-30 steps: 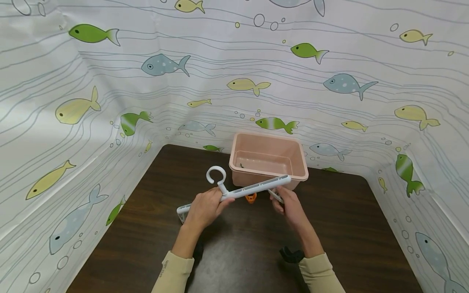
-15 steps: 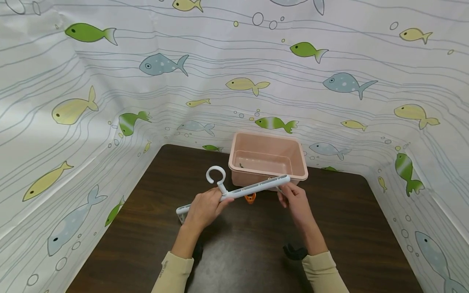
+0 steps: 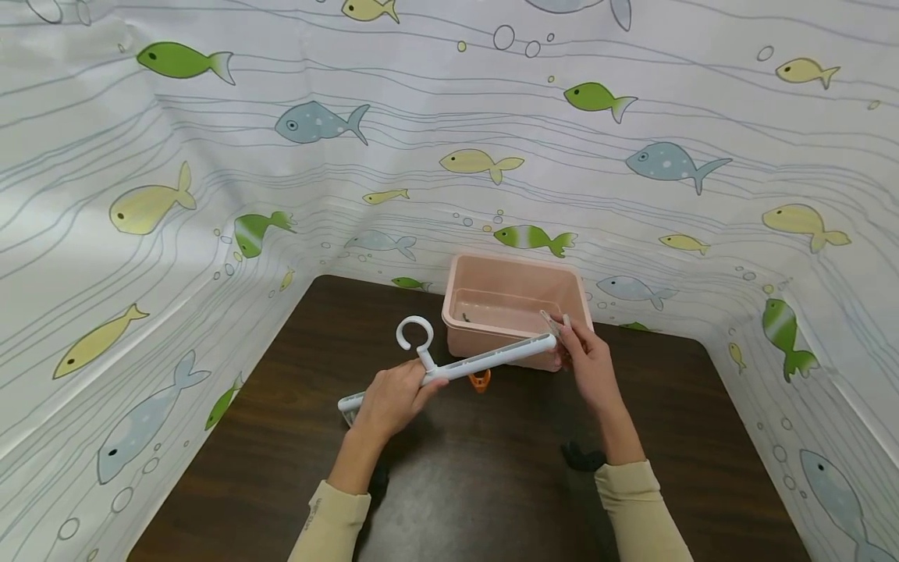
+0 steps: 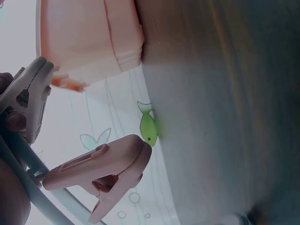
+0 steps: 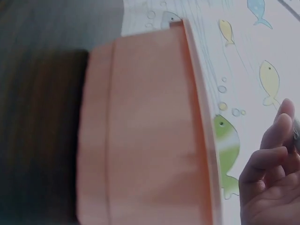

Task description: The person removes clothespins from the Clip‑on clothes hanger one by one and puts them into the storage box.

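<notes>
In the head view my left hand (image 3: 389, 402) grips a white clothes hanger (image 3: 492, 359) near the base of its hook. My right hand (image 3: 590, 355) pinches a pale clothespin (image 3: 551, 321) beside the hanger's right end, in front of the tub. An orange clothespin (image 3: 480, 381) shows just below the bar. In the left wrist view, a pinkish clothespin (image 4: 101, 171) hangs by the hanger, and a whitish clothespin (image 4: 30, 101) shows near fingers at the left edge; whose they are I cannot tell. The right wrist view catches my right hand's curled fingers (image 5: 276, 168).
A pink plastic tub (image 3: 456, 341) stands at the back of the dark wooden table (image 3: 463, 484), with a small dark item inside. Fish-printed white sheeting (image 3: 393, 101) walls in the back and both sides. Black wrist gear (image 3: 583, 457) sits below the right forearm.
My right hand has moved from under the hanger's right end to the right and up, carrying the clothespin into view by the tub. My left hand and the hanger stay nearly still.
</notes>
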`<control>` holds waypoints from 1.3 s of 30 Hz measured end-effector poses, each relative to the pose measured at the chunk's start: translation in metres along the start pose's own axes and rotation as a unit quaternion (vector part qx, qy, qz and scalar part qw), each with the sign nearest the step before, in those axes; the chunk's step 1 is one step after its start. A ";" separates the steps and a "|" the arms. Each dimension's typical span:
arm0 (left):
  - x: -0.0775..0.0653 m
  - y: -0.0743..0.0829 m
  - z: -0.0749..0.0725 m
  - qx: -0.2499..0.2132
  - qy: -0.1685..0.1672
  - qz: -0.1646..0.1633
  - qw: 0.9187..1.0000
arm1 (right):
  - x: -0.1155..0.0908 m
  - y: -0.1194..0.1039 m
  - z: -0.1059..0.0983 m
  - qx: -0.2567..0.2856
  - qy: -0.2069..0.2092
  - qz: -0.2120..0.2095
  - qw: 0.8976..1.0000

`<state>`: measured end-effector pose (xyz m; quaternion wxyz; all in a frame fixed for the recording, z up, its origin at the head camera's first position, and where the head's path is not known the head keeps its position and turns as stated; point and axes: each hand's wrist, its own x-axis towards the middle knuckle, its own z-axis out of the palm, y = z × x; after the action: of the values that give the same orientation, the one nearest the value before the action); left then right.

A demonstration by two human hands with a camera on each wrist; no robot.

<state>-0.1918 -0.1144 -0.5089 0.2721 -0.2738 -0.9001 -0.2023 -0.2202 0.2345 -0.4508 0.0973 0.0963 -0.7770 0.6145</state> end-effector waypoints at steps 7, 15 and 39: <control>0.002 0.000 0.000 -0.003 0.000 -0.003 1.000 | 0.016 -0.008 -0.010 -0.032 -0.007 -0.032 0.999; 0.002 -0.001 0.002 -0.003 -0.007 -0.004 1.000 | 0.024 -0.007 -0.008 -0.109 -0.018 -0.069 0.992; 0.001 0.006 -0.004 0.003 0.012 0.013 1.000 | 0.032 0.008 -0.005 -0.350 -0.074 -0.103 0.928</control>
<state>-0.1876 -0.1115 -0.5039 0.2863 -0.2824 -0.8936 -0.1992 -0.2531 0.2406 -0.4481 0.1301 0.1809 -0.9334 0.2813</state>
